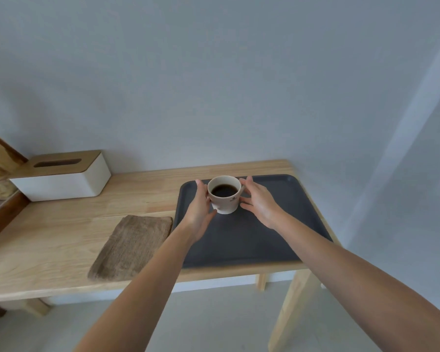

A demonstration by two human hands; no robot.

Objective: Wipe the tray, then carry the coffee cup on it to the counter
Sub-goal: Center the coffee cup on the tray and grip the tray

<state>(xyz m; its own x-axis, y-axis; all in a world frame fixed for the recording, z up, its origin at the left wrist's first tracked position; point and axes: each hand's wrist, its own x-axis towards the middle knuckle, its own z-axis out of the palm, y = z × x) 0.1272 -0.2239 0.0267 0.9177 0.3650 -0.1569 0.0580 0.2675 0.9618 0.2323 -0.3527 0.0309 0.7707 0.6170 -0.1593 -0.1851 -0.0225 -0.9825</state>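
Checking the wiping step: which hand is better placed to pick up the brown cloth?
Left. The left hand is on the side of the beige coffee cup nearer the brown folded cloth; the right hand would cross over.

We see our two arms bare from the lower edge of the view all the way to the wrists, with no sleeve or cuff on either. Our left hand wears no glove, ring or band that we can make out. Our right hand is bare too, its fingers slender and its nails short. Both forearms look smooth and unmarked, without a watch or strap.
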